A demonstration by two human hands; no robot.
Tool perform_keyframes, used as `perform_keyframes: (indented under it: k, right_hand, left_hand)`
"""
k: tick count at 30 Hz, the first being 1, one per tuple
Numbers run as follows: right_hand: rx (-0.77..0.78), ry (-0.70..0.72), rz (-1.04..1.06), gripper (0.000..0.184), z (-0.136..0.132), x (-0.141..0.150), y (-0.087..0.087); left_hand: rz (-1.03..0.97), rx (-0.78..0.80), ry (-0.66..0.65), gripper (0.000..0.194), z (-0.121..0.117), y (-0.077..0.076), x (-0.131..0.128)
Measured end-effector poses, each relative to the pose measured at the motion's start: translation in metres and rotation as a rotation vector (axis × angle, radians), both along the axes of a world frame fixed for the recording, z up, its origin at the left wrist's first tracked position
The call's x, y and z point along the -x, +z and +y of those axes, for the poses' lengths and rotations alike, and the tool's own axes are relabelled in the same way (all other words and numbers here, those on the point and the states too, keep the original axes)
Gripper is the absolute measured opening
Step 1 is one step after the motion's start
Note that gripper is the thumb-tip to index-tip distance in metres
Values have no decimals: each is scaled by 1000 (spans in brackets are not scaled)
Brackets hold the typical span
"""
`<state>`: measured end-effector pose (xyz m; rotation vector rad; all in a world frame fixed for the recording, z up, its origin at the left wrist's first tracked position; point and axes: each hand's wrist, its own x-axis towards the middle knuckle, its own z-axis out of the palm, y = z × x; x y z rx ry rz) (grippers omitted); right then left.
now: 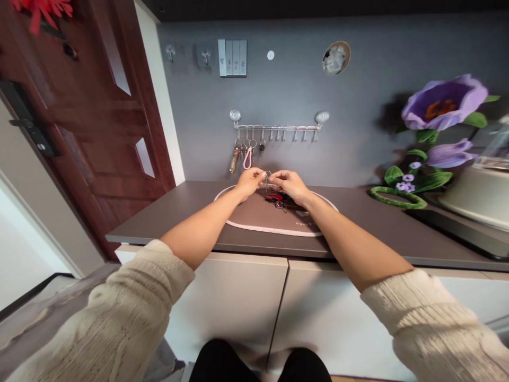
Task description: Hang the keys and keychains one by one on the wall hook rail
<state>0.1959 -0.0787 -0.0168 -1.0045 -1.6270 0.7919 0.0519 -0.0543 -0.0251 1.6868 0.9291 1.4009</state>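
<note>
Both hands meet above an oval brown mat (pixel 254 220) with a pale rim. Between them is a thin metal key ring (pixel 268 174). My left hand (pixel 251 181) pinches the ring from the left, its fingers closed. From the other side my right hand (pixel 291 185) grips it, fingertips pressed together; small parts hanging there are too fine to make out. Below the hands, a bunch of keys with a red piece (pixel 275 198) lies on the mat, partly behind my right hand.
A hook rail (pixel 278 127) on the grey wall carries several hanging keys, one with a pink strap (pixel 247 158). A purple crocheted flower (pixel 445 103) and a cream domed appliance (pixel 481 191) stand on the right of the counter (pixel 369 233). A dark red door (pixel 95 106) is at left.
</note>
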Motion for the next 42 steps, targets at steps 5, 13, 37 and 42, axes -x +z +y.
perform_keyframes:
  k: [5, 13, 37, 42]
  right_hand:
    - [-7, 16, 44, 22, 2, -1, -1]
    - [-32, -12, 44, 23, 8, -3, -6]
    - [-25, -228, 229, 8, 37, -3, 45]
    - [30, -244, 246, 9, 48, 11, 72]
  left_hand:
    - [-35, 19, -42, 6, 0, 0, -1]
    - [-61, 30, -71, 4, -4, 2, -3]
    - [-46, 278, 126, 8, -3, 1, -5]
    - [-17, 262, 118, 8, -2, -1, -6]
